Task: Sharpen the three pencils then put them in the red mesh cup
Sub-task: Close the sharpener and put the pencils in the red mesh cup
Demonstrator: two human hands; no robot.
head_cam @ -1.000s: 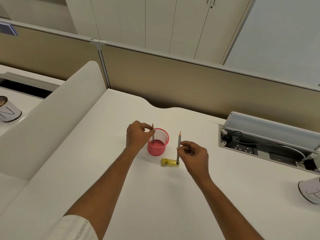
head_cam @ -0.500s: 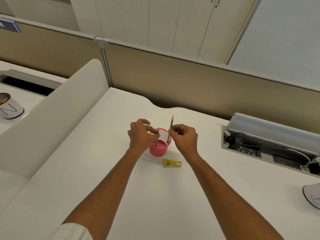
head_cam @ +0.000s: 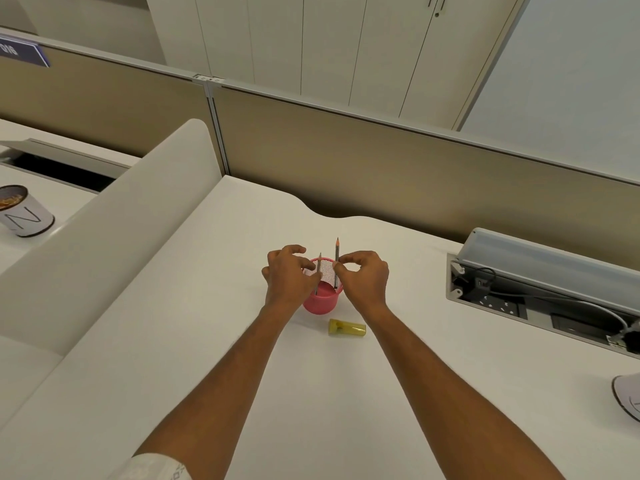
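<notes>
Red mesh cup (head_cam: 320, 299) flanked by both hands (head_cam: 289, 277) (head_cam: 363, 278), fingers pinching upright pencils (head_cam: 318, 271) (head_cam: 336, 263).

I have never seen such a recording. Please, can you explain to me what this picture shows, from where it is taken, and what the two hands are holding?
No machine is here: a person wears a camera on the head, looking forward and down at their own two bare arms. On the white desk stands a red mesh cup, with a yellow sharpener lying just in front of it. The left hand is at a pencil whose lower end is already in the cup. The right hand pinches a second pencil upright, point up, at the cup's right rim. A third pencil is not visible. Beside the desk are a cable tray and a white can.
</notes>
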